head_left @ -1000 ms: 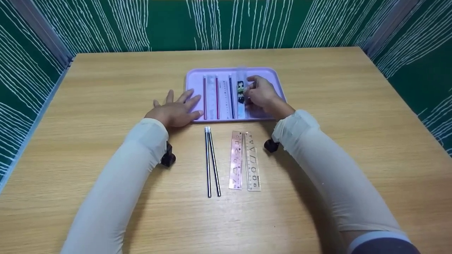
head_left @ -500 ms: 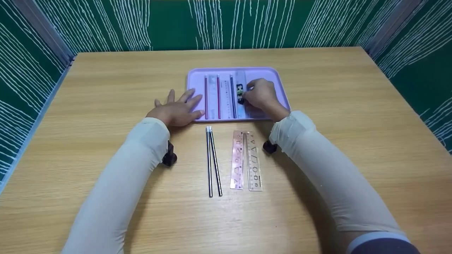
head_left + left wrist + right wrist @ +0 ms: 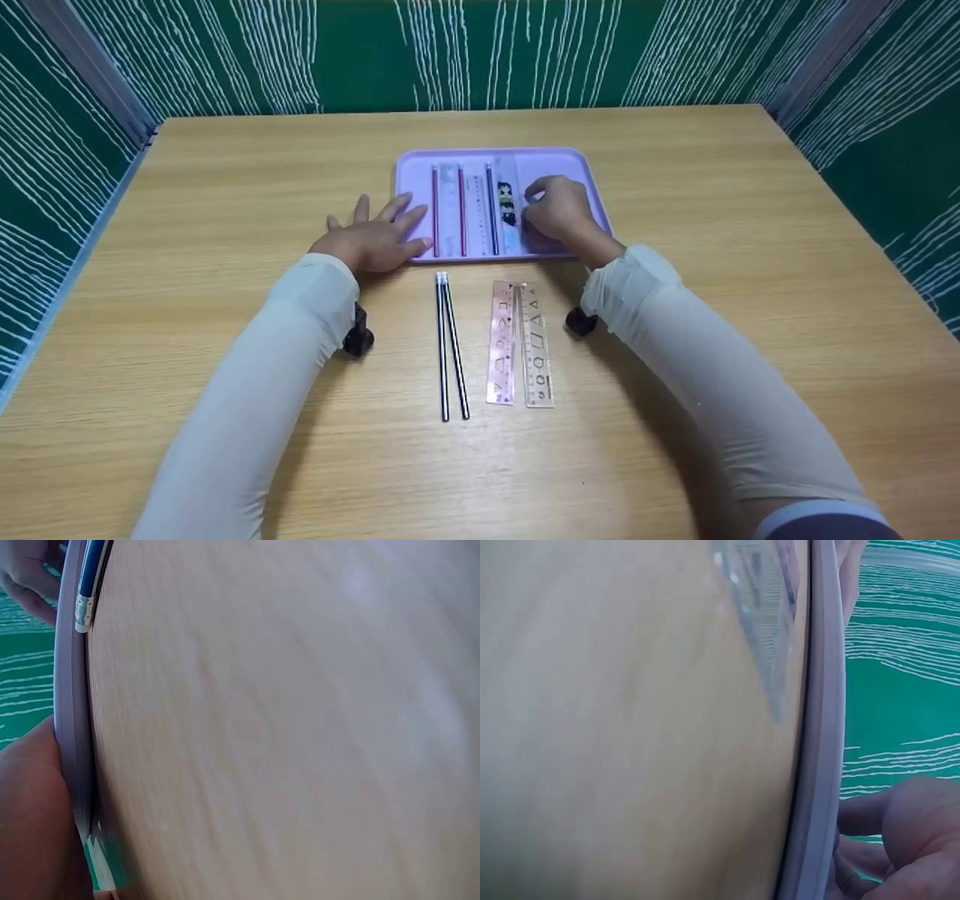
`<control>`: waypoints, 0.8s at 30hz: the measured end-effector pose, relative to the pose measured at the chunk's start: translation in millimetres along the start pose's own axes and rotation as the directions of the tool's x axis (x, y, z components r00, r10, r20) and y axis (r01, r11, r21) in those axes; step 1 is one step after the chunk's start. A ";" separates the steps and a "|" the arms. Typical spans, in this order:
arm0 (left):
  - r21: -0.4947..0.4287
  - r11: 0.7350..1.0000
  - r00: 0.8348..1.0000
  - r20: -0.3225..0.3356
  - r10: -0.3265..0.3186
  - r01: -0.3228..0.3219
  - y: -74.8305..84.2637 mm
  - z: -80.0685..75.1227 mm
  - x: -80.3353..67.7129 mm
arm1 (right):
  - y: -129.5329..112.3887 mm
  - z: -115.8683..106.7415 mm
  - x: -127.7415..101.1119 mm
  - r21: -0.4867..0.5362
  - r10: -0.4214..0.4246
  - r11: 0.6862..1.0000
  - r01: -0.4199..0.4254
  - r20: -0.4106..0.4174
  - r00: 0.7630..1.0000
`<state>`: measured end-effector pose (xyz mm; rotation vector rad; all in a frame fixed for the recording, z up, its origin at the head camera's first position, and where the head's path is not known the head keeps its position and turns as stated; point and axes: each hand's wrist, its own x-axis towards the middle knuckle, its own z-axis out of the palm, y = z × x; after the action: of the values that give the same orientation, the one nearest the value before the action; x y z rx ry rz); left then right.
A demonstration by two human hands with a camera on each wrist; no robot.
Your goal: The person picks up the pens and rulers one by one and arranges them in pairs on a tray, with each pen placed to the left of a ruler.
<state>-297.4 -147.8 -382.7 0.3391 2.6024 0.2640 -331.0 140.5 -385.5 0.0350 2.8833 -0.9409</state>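
Note:
A purple tray [image 3: 559, 162] lies toward the back of the table. My left hand [image 3: 369, 241] rests at its left edge with fingers spread, the fingertips over the rim. Inside the tray, from left, are a red pencil [image 3: 435, 214], a clear ruler [image 3: 448, 210], another red pencil [image 3: 462, 214], a second clear ruler [image 3: 477, 214], a dark blue pencil [image 3: 492, 214] and a ruler with a dark cartoon print [image 3: 507, 202]. My right hand [image 3: 561, 208] is over the tray's right part, fingers bent, fingertips right beside the printed ruler's right edge.
In front of the tray lie two striped pencils [image 3: 442, 352] with white eraser ends, nearly touching at the top. To their right are a pink stencil ruler [image 3: 500, 345] and a clear stencil ruler [image 3: 536, 349]. A green wall [image 3: 360, 56] with white streaks stands behind the table.
The printed ruler, earlier reaching past the tray's far rim at the right hand's fingers, now lies within the tray, slightly further left. The right hand has moved slightly toward me; the left stays put.

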 end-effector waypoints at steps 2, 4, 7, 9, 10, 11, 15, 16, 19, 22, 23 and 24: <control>0.004 1.000 1.000 -0.001 0.001 -0.001 0.1 0.6 0.5 | 1.0 -1.0 -3.4 0.037 0.014 0.999 -0.014 0.016 1.000; 0.007 1.000 1.000 -0.003 0.003 -0.003 0.2 0.7 0.7 | 0.9 -2.1 -7.9 0.082 0.023 0.996 -0.025 0.026 0.999; 0.012 1.000 1.000 -0.001 0.002 -0.002 0.5 0.5 1.2 | -0.3 -2.4 -16.4 0.168 0.012 0.986 -0.016 0.027 1.000; 0.010 1.000 1.000 0.003 0.001 -0.001 0.6 0.4 1.3 | -1.6 -2.2 -22.8 0.217 -0.011 0.976 0.005 0.026 1.000; 0.009 1.000 1.000 0.004 0.001 -0.001 0.5 0.3 1.4 | -2.7 -2.0 -26.1 0.241 -0.021 0.971 0.013 0.028 0.999; 0.008 1.000 1.000 0.003 0.000 0.000 0.4 0.3 1.5 | -4.0 -1.8 -29.8 0.265 -0.027 0.964 0.017 0.036 0.999; 0.000 1.000 1.000 0.001 0.000 0.000 0.5 0.2 1.3 | -10.6 -0.6 -46.2 0.322 -0.048 0.946 0.022 0.072 0.996; 0.000 1.000 1.000 0.001 0.002 -0.002 0.7 0.4 1.2 | -12.0 0.1 -50.3 0.331 -0.055 0.943 0.026 0.078 0.995; 0.000 1.000 1.000 -0.002 0.001 -0.001 1.0 0.5 0.9 | -16.2 3.5 -62.9 0.362 -0.080 0.931 0.038 0.102 0.992; 0.005 1.000 1.000 -0.002 0.002 -0.002 0.9 0.9 1.7 | -21.1 8.8 -76.0 0.415 -0.104 0.910 0.028 0.164 0.981; 0.006 1.000 1.000 -0.002 0.002 -0.002 0.6 1.0 2.1 | -22.4 10.9 -79.9 0.430 -0.113 0.903 0.022 0.186 0.976; 0.007 1.000 1.000 -0.003 0.002 -0.002 0.5 1.3 2.3 | -23.8 12.9 -83.7 0.453 -0.121 0.892 0.013 0.210 0.970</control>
<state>-298.6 -146.5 -384.7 0.3445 2.6071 0.2561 -248.0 114.6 -372.7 -0.1306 2.4107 -1.4964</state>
